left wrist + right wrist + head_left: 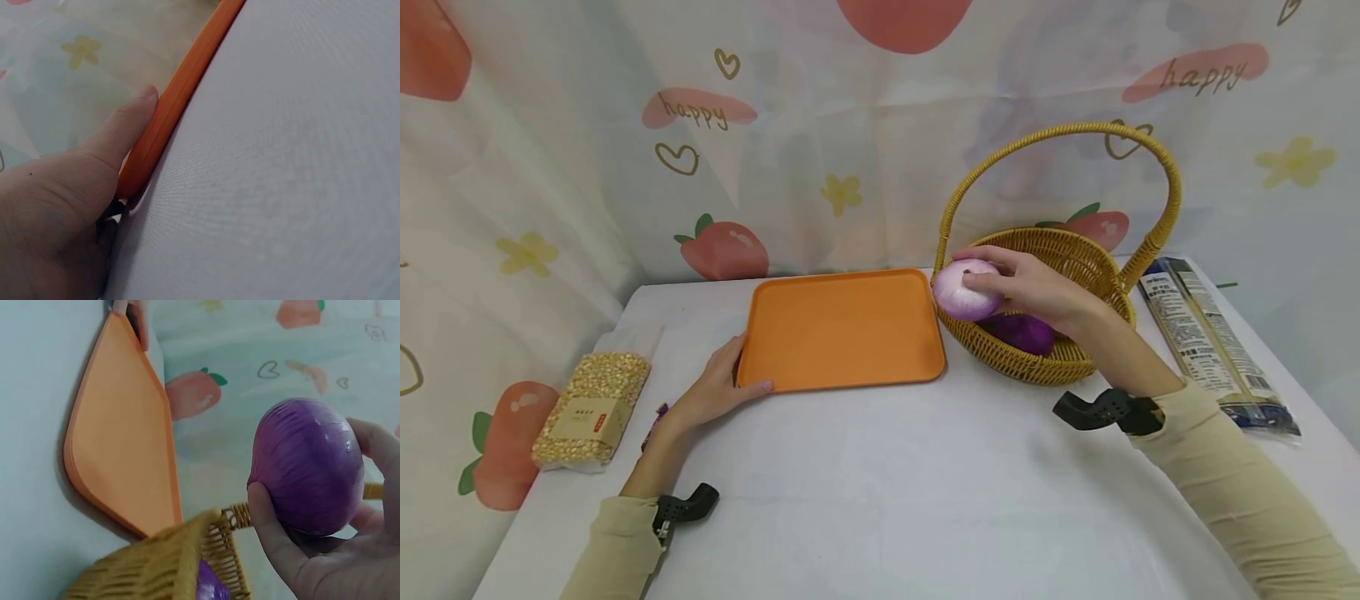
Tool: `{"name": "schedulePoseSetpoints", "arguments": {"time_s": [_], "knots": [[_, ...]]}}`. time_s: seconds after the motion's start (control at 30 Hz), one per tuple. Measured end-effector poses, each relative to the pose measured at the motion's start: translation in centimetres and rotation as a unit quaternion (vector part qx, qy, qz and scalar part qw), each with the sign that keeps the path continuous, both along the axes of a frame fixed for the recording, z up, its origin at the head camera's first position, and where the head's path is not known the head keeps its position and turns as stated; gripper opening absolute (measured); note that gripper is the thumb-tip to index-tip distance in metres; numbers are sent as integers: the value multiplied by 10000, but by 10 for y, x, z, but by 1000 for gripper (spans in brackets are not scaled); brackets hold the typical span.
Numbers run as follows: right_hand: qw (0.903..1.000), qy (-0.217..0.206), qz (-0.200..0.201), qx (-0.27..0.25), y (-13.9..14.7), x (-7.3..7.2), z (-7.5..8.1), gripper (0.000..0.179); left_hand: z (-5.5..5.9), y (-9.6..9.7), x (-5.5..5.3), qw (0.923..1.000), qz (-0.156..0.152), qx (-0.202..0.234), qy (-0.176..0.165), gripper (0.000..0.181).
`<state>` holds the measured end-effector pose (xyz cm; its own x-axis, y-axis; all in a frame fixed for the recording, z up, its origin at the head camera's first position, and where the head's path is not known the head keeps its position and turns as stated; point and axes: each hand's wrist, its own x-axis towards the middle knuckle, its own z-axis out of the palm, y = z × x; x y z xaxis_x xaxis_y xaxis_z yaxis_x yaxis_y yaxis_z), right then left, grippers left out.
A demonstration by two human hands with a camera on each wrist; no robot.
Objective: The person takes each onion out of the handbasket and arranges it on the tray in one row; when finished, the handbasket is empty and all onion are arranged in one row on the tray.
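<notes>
My right hand (1026, 287) grips a purple onion (967, 290) above the left rim of a wicker basket (1037, 367). The right wrist view shows thumb and fingers curled round the onion (306, 465). Another purple onion (1022, 333) lies inside the basket, partly hidden below my right hand. On the left, my left hand (718, 387) holds the near-left corner of an orange tray (842, 329), thumb along its front edge and fingers at its left side. In the left wrist view the thumb presses along the tray's orange side (165, 125).
A bag of yellow kernels (591, 408) lies at the table's left edge. Right of the basket is a flat printed package (1217, 342). The basket's tall handle (1060, 132) arches up in front of a patterned curtain (880, 125). A small purple-wrapped item (660, 411) shows by my left wrist.
</notes>
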<state>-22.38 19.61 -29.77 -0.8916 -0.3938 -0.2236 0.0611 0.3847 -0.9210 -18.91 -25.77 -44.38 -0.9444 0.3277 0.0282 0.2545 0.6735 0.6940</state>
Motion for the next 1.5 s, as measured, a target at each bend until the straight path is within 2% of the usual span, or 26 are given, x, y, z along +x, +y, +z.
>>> {"name": "schedulePoseSetpoints", "arguments": {"time_s": [0.2,0.47,0.9,1.17,1.37,1.5], "knots": [[9996,155,236,80,-19,1,-8,54,-1,0,0,10000,45,-65,-4,102],[9983,251,465,230,-39,2,-9,55,-2,0,-1,10000,0,-50,70,102],[9989,230,327,-238,-77,-3,-20,52,-1,0,-1,10000,-31,-55,77,101],[9956,-171,222,-898,-107,-9,-21,53,1,-2,1,10000,43,-67,30,101],[9936,-183,156,-1105,-128,-16,-21,55,1,-1,2,10000,57,-72,-11,101],[9940,-97,241,-1060,-137,-19,-21,56,0,-1,1,10000,28,-57,57,100]]}}
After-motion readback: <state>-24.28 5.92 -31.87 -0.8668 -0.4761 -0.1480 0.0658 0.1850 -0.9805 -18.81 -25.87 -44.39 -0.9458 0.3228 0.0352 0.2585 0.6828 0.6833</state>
